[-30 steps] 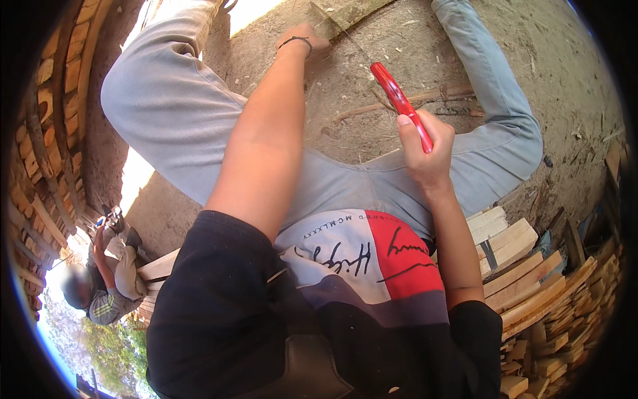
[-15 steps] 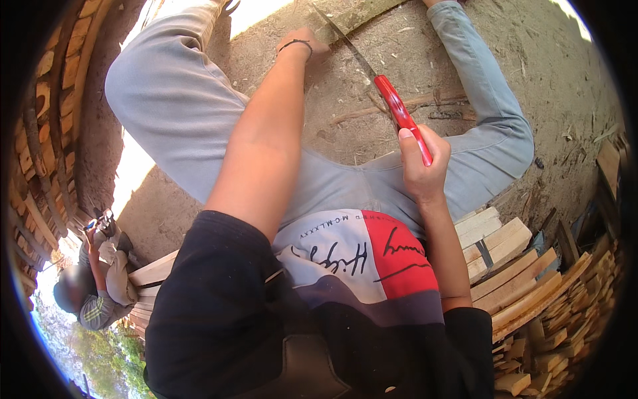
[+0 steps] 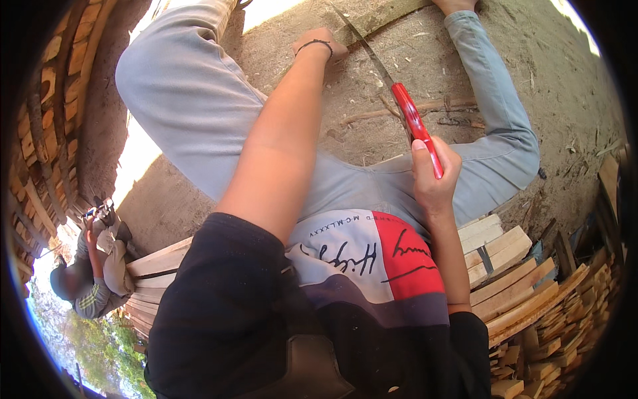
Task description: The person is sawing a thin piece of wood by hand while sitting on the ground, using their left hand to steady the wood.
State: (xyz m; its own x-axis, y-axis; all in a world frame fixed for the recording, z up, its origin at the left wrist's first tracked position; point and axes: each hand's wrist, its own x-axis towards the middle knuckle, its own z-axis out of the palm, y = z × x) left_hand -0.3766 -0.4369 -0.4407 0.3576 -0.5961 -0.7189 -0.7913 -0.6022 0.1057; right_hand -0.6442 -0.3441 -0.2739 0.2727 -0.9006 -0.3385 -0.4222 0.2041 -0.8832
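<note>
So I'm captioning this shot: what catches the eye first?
The red-handled saw, gripped in the right hand at centre right, its thin blade running up toward the wooden plank at the top edge. The left hand presses down beside that plank. Stacked wood strips fill the lower right.

The knife has a glossy red plastic handle and a thin, dull metal blade. The plank beneath is rough, weathered wood. The trousers are matt grey cloth; the ground is dusty, gritty earth.
</note>
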